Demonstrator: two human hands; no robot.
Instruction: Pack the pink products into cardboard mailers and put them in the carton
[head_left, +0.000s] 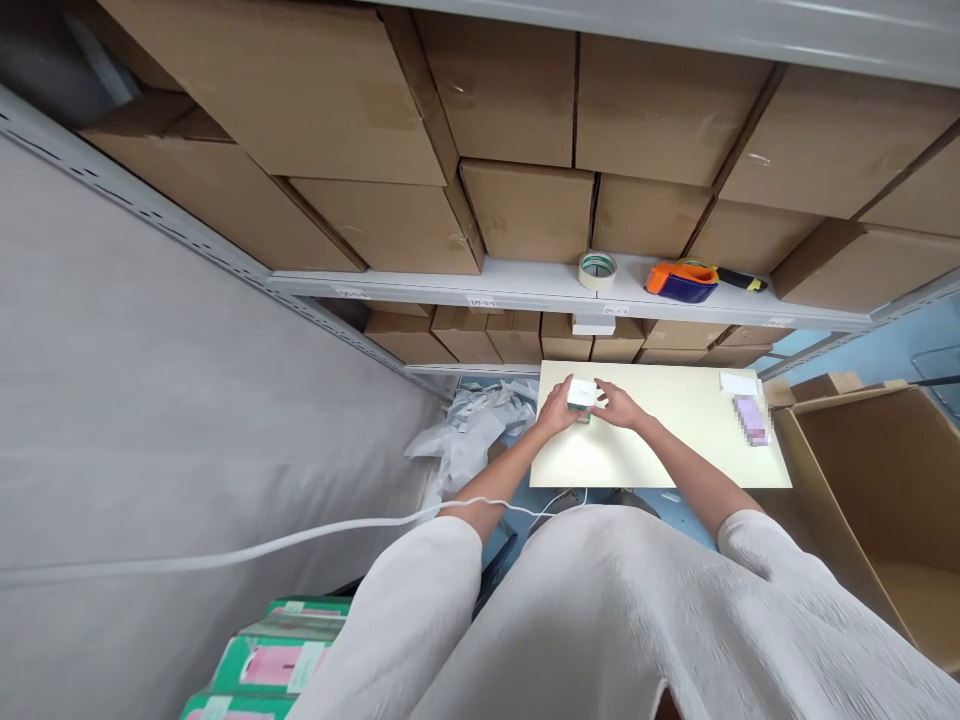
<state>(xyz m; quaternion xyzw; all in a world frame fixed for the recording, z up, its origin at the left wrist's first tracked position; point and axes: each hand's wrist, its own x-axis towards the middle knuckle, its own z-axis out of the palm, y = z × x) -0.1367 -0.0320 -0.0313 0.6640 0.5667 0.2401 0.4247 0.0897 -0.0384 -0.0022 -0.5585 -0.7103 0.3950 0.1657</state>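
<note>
Above the left part of the pale tabletop, a small box with a white top and a dark green side sits between my hands. My left hand is closed round its left side. At its right edge, my right hand has its fingers bent and apart, with the thumb close to the box's lower corner. Whether those right fingers grip the box or only touch it is too small to tell. Something greenish shows just under the box, partly hidden.
A blurred purple item and a white card lie at the table's right. Shelves of cartons stand ahead, with a tape roll and orange tape dispenser. A white cable crosses my left arm. An open carton stands right.
</note>
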